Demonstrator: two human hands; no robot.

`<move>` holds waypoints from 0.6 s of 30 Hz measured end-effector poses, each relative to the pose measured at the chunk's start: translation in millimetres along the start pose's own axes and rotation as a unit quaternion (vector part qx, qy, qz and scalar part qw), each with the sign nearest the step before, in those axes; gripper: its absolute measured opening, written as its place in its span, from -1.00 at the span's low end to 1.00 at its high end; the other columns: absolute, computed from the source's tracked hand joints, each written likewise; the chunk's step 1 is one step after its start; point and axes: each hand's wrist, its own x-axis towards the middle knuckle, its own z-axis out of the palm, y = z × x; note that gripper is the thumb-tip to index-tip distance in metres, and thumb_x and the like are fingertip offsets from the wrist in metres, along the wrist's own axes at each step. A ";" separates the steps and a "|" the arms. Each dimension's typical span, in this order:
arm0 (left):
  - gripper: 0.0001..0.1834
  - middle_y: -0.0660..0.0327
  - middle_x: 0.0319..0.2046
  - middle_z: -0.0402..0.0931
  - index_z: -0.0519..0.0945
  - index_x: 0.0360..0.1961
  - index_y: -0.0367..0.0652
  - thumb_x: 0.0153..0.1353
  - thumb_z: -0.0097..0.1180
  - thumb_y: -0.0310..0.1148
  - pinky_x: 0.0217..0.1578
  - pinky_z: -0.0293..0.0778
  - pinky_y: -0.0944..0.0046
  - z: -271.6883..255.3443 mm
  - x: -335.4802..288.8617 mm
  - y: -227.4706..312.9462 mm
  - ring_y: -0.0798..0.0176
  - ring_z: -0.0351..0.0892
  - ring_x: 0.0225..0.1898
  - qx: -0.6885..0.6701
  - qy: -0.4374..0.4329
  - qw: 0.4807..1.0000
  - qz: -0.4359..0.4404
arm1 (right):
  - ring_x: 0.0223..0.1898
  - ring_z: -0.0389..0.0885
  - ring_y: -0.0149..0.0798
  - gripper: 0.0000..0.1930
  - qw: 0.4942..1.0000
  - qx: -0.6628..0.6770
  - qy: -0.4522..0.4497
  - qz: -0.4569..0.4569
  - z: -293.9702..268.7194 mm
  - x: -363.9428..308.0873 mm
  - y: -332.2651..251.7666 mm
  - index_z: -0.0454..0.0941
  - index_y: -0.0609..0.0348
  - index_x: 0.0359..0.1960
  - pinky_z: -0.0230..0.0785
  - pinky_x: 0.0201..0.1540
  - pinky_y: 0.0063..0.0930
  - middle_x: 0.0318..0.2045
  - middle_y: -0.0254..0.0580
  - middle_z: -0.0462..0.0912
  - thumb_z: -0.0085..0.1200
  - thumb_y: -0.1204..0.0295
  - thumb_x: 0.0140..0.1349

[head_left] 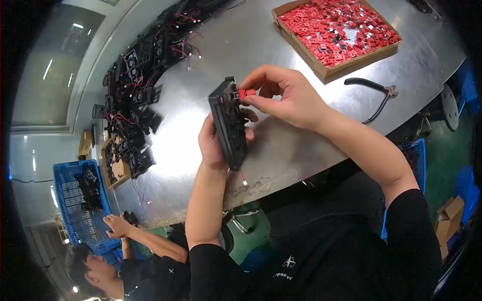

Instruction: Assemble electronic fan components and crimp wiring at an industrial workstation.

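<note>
The left hand (210, 143) of the person holds a black housing (227, 125) from below, with the fingers closed around its lower part, so that it stands almost upright, slightly tilted, over the near part of the metal table (183, 90). The right hand (288, 98) grips a small red part (246, 94) between the thumb and the forefinger, and this part is at the upper right edge of the housing; it seems to touch there, but the fingers cover the place and I cannot tell if it sits inside. A white connector (245, 183) on a red wire hangs below the housing, near the table edge. Beyond the right hand there is a shallow cardboard box (301, 49), filled with many red parts of similar colour. Just beside this box lies a pair of cutters (389, 91) with black handles, opened. On the left side of the table, black units (133, 85) with red wires lie in a long heap. At the lower left, a co-worker's hand (119, 227) is near a blue crate (64, 200), which contains black pieces.
</note>
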 end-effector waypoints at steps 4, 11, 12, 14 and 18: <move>-0.30 -0.04 0.15 0.57 0.30 0.49 -0.34 0.59 -0.35 0.00 -0.34 0.71 0.26 -2.9 0.8 1.5 0.09 0.65 -0.06 0.094 0.007 0.995 -0.014 | -0.37 0.58 -0.60 -0.82 1.000 0.015 0.003 -0.003 3.4 -1.8 7.2 0.64 0.24 -0.02 0.44 -0.29 -0.65 -0.32 -0.39 0.71 0.27 0.49 0.40; 0.03 0.01 0.14 0.60 0.26 0.53 -0.32 0.40 -0.13 0.40 -0.18 0.68 0.25 -0.9 -5.4 -5.0 0.14 0.66 0.03 0.196 -0.017 0.976 0.096 | -0.37 0.62 -0.54 -0.85 0.977 0.161 -0.017 0.136 -2.3 4.2 6.4 0.61 0.21 -0.08 0.48 -0.29 -0.59 -0.34 -0.38 0.70 0.23 0.41 0.45; 0.03 0.01 0.14 0.60 0.26 0.53 -0.32 0.40 -0.13 0.40 -0.18 0.68 0.25 -0.4 -3.5 -4.9 0.14 0.66 0.03 0.195 -0.019 0.976 0.095 | -0.37 0.62 -0.54 -0.85 0.978 0.160 -0.015 0.136 -2.5 4.2 8.2 0.61 0.21 -0.08 0.48 -0.29 -0.59 -0.34 -0.38 0.70 0.23 0.41 0.45; 0.07 0.04 0.12 0.61 0.23 0.54 -0.33 0.35 -0.02 0.40 -0.11 0.66 0.23 7.5 -0.5 -3.2 0.17 0.67 0.04 0.400 -0.004 0.908 0.127 | -0.35 0.61 -0.54 -0.85 0.956 0.250 -0.036 0.151 0.9 3.7 9.0 0.61 0.18 -0.08 0.47 -0.29 -0.58 -0.34 -0.40 0.69 0.25 0.40 0.45; 0.07 0.00 0.38 0.41 0.20 0.54 -0.37 0.36 -0.01 0.37 -0.04 0.63 0.22 18.6 -2.8 -4.6 0.17 0.65 0.09 0.328 -0.028 0.940 0.089 | -0.30 0.61 -0.56 -0.84 0.939 0.291 -0.056 0.172 3.7 -1.4 14.1 0.63 0.18 -0.08 0.45 -0.28 -0.60 -0.32 -0.41 0.69 0.28 0.40 0.44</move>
